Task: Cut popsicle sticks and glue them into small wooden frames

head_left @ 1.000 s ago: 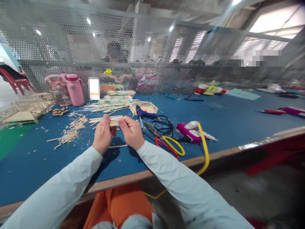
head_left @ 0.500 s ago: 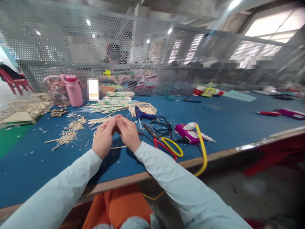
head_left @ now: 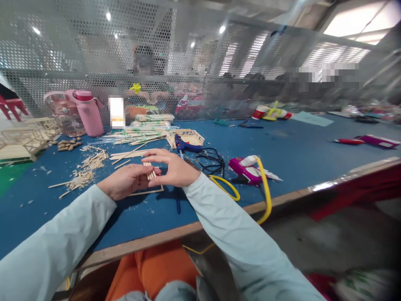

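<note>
Short wooden sticks [head_left: 149, 171] gathered between two hands

Left of the frame's centre, the left hand [head_left: 125, 180] pinches the small bundle, thumb on top; its other fingertips are partly hidden behind the sticks. The right hand [head_left: 175, 169] curves around in a wide C, thumb low and fingers above; whether its tips press on the sticks cannot be told. Under the hands, a thin stick frame [head_left: 153, 192] shows only its near edge and one corner.

Just right of centre, the right sleeve [head_left: 216, 213] covers most of the scissors [head_left: 238, 195], leaving chiefly a yellow loop. A blue glue gun [head_left: 189, 145] lies above, beside a tangled black cable [head_left: 216, 161]. Farther right sits a purple-and-white tool [head_left: 246, 171], its kind hard to make out.

At centre left are scattered stick offcuts [head_left: 89, 169] and peanuts [head_left: 67, 144]; beyond, the left edge cuts off a stick-built model [head_left: 19, 144]. At upper centre, a person [head_left: 153, 94] is blurred behind the perforated screen [head_left: 103, 54].
</note>
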`<state>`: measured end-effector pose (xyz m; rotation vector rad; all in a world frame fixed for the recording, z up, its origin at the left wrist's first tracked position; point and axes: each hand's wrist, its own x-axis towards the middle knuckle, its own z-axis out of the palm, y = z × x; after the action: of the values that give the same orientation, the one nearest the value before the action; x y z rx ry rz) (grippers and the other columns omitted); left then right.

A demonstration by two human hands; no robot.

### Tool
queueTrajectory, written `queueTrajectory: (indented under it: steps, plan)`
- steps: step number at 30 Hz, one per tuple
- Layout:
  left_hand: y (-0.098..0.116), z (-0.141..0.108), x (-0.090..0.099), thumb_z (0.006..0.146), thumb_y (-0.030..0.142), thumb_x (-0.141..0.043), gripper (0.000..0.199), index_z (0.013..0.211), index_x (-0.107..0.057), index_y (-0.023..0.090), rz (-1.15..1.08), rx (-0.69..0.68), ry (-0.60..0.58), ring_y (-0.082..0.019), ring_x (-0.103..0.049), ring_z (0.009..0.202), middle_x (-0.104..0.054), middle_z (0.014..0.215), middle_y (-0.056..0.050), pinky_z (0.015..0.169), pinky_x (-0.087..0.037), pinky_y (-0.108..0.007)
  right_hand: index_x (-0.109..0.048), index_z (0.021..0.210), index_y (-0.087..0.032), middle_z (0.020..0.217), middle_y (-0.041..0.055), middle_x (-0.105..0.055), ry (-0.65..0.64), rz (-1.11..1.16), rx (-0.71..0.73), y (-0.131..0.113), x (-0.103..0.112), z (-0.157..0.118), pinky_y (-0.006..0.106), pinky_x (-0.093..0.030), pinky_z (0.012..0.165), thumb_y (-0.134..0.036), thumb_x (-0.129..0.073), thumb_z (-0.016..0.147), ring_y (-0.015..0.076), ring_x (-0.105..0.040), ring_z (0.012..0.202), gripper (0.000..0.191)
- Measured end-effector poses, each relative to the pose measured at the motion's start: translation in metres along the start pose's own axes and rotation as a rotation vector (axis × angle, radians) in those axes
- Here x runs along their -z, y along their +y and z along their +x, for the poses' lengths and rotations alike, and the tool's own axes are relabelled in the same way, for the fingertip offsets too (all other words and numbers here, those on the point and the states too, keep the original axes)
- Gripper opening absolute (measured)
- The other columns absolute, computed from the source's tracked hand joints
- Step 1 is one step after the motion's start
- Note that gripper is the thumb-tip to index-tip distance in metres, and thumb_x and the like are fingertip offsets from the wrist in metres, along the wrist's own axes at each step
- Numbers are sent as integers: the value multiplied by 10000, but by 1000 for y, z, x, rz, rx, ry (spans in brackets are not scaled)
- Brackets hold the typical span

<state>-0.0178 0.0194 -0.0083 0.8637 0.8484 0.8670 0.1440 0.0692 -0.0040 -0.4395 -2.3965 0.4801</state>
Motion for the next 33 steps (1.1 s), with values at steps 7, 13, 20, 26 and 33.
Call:
queueTrajectory:
  steps: [7, 13, 20, 26, 33]
  plan:
    - [16, 1, 3, 805, 214, -547, 160, 795, -670, 112, 64, 112, -27, -116, -618, 613, -667, 663, -57, 675, -504, -237, -643, 983, -155, 995, 90, -664, 192, 20, 17, -4, -6, -1, 322, -438, 889, -335, -727, 618, 190, -578, 991, 416]
    - [27, 0, 4, 778, 230, -592, 151, 890, -635, 137, 42, -78, -31, -134, -640, 680, -665, 706, -45, 648, -516, -229, -640, 975, -170, 1015, 85, -659, 324, -133, 16, 1, -12, 1, 365, -414, 913, -328, -724, 615, 207, -566, 1005, 402]
    - [11, -2, 3, 698, 102, -654, 402, 1081, -546, 152, 45, -216, 41, -149, -656, 693, -680, 779, -51, 579, -518, -215, -634, 990, -180, 1098, 92, -632, 246, -30, -3, 2, -22, 2, 363, -397, 947, -350, -757, 581, 197, -537, 1068, 459]
    - [4, -3, 8, 681, 103, -675, 552, 1193, -477, 168, 29, -234, 47, -177, -664, 750, -690, 803, -66, 513, -493, -190, -620, 999, -193, 1111, 88, -624, 216, 59, -12, 2, -28, 2, 359, -378, 972, -312, -780, 549, 194, -516, 1108, 493]
    - [7, -7, 1, 723, 62, -621, 785, 1380, -210, 189, 37, -330, 128, -164, -665, 691, -701, 719, -52, 475, -451, -171, -529, 1121, -177, 1162, 108, -563, 278, 59, -68, -1, -23, 1, 378, -393, 946, -361, -782, 531, 216, -512, 1093, 668]
